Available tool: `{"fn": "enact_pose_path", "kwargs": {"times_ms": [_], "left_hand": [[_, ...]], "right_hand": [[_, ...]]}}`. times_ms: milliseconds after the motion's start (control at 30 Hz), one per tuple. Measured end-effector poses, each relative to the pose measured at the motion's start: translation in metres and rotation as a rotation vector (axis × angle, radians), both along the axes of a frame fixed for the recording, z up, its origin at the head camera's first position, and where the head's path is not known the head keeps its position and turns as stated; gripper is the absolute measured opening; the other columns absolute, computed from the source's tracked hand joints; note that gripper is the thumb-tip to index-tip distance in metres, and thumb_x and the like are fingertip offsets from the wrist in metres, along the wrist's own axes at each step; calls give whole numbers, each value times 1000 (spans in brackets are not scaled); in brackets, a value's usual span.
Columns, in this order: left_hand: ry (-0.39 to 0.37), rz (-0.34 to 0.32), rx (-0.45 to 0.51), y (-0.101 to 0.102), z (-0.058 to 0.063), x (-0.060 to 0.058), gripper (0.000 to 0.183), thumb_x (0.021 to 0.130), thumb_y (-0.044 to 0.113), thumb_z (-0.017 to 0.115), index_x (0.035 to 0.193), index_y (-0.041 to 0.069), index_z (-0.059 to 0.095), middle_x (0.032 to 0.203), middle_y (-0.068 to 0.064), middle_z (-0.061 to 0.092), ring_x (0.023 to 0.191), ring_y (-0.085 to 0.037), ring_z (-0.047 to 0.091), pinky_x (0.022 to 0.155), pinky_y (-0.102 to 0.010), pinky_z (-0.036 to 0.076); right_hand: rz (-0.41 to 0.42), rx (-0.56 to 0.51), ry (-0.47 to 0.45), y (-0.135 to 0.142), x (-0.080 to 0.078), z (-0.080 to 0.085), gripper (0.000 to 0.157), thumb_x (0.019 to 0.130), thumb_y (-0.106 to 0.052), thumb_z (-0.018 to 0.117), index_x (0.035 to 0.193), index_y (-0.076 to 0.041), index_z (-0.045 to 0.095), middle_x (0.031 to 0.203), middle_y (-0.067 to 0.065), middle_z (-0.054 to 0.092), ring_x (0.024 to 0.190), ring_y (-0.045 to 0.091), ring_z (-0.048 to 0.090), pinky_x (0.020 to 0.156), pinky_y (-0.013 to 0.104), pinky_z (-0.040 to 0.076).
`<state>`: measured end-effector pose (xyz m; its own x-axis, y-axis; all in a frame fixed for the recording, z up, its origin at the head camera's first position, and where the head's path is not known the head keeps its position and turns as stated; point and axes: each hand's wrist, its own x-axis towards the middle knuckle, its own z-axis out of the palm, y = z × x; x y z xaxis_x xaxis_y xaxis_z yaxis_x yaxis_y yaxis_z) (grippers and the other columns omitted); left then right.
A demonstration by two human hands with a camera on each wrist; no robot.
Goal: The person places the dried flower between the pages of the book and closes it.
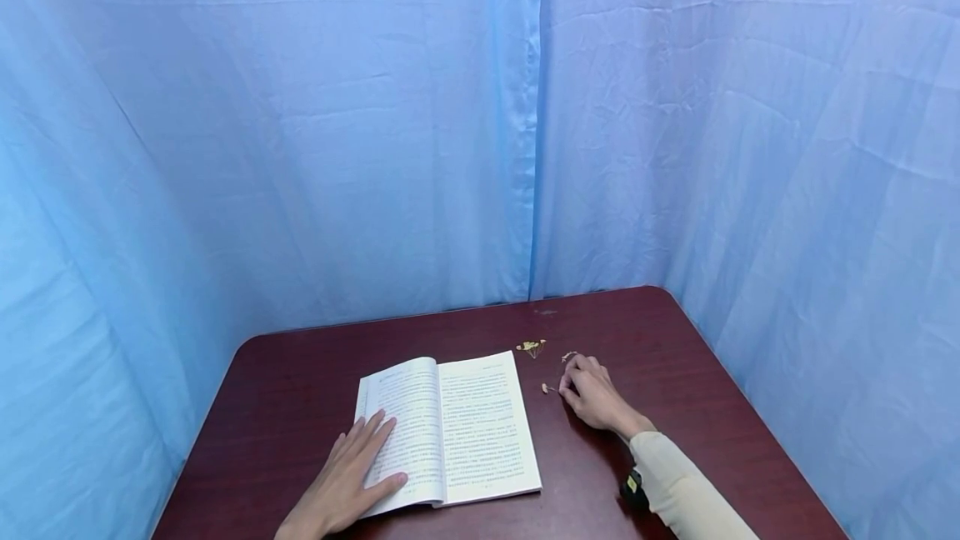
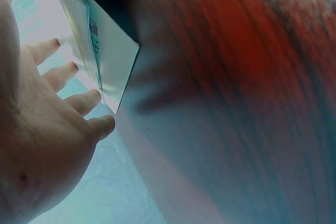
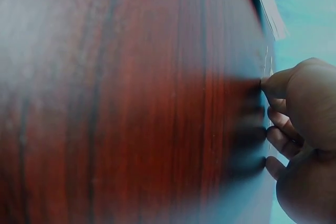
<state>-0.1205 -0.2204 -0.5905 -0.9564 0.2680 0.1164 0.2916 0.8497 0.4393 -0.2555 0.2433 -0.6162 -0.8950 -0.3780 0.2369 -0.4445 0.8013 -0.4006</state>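
Note:
An open book (image 1: 480, 423) lies on the dark red table, its pages printed with lines of text. My left hand (image 1: 348, 469) rests on the lower left page with fingers straight and spread; in the left wrist view its fingertips are at the book's edge (image 2: 113, 61). To the right of the book, my right hand (image 1: 595, 397) is low on the tabletop with fingers curled, pinching the thin stem of a small dried flower (image 1: 545, 388). Another pale sprig (image 1: 568, 355) shows just past its fingertips. In the right wrist view a fine stem (image 3: 266, 56) rises by the thumb.
A yellow dried flower sprig (image 1: 531, 347) lies beyond the book's upper right corner. The table (image 1: 300, 390) has rounded far corners, and blue curtains (image 1: 375, 148) hang close around it. A black wrist device (image 1: 633, 490) sits under the right sleeve.

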Motion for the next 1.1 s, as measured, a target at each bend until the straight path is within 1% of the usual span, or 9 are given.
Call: {"fn": "enact_pose_path", "kwargs": {"times_ms": [133, 233, 367, 433, 567, 633, 800, 900, 1100], "left_hand": [[-9, 1, 2, 0, 0, 0, 87, 101, 64, 76, 171, 16, 52, 180, -13, 47, 166, -50, 43, 130, -78, 36], [-23, 4, 0, 0, 0, 0, 88, 101, 65, 75, 171, 17, 52, 181, -13, 46, 167, -50, 42, 130, -78, 35], [-48, 9, -4, -1, 2, -1, 89, 102, 67, 73, 172, 18, 50, 182, -12, 45, 168, -49, 40, 132, -78, 33], [-60, 11, -6, -1, 2, -2, 89, 101, 67, 73, 172, 18, 50, 182, -12, 44, 169, -49, 39, 132, -78, 32], [-73, 13, -12, -1, 3, -2, 90, 101, 68, 73, 173, 18, 49, 183, -11, 43, 169, -49, 38, 133, -78, 32], [-74, 12, -15, -1, 3, -2, 90, 102, 68, 72, 173, 18, 49, 183, -12, 43, 169, -49, 38, 133, -78, 32], [-72, 11, -16, 0, 3, -2, 90, 102, 68, 73, 172, 17, 50, 182, -12, 43, 169, -49, 38, 132, -78, 32], [-74, 12, -15, 0, 4, -2, 90, 101, 68, 73, 172, 17, 50, 182, -12, 43, 169, -49, 38, 133, -78, 32], [-87, 16, -17, 1, 6, -2, 91, 101, 68, 72, 172, 17, 50, 183, -12, 43, 170, -49, 38, 133, -78, 31]], "right_hand": [[6, -47, 21, 2, 0, -4, 24, 100, -3, 81, 84, -18, 71, 109, 3, 62, 108, 29, 56, 95, 51, 45], [26, -93, 67, 3, -1, -8, 23, 97, -2, 83, 83, -17, 71, 108, 3, 61, 105, 29, 54, 93, 51, 44], [46, -143, 114, 6, -1, -12, 24, 97, -4, 83, 83, -18, 70, 107, 3, 61, 102, 27, 53, 89, 50, 42], [44, -152, 96, 6, 0, -11, 24, 98, -5, 82, 83, -18, 70, 108, 3, 62, 103, 27, 54, 91, 50, 42], [15, -141, 3, 6, 1, -4, 24, 102, -5, 81, 84, -18, 70, 111, 3, 64, 108, 27, 56, 97, 52, 44], [-1, -133, -29, 6, 2, -1, 24, 103, -5, 79, 85, -19, 71, 113, 3, 64, 109, 26, 55, 99, 52, 44], [-23, -128, -46, 6, 5, 0, 24, 106, -7, 77, 86, -19, 70, 115, 3, 64, 110, 25, 54, 100, 51, 44], [-31, -144, -61, 4, 8, 1, 24, 106, -7, 77, 87, -20, 70, 116, 3, 64, 113, 25, 55, 103, 51, 45], [-14, -183, -80, -7, 13, 6, 23, 106, -8, 77, 88, -21, 72, 119, 2, 64, 119, 24, 55, 104, 50, 49]]}}
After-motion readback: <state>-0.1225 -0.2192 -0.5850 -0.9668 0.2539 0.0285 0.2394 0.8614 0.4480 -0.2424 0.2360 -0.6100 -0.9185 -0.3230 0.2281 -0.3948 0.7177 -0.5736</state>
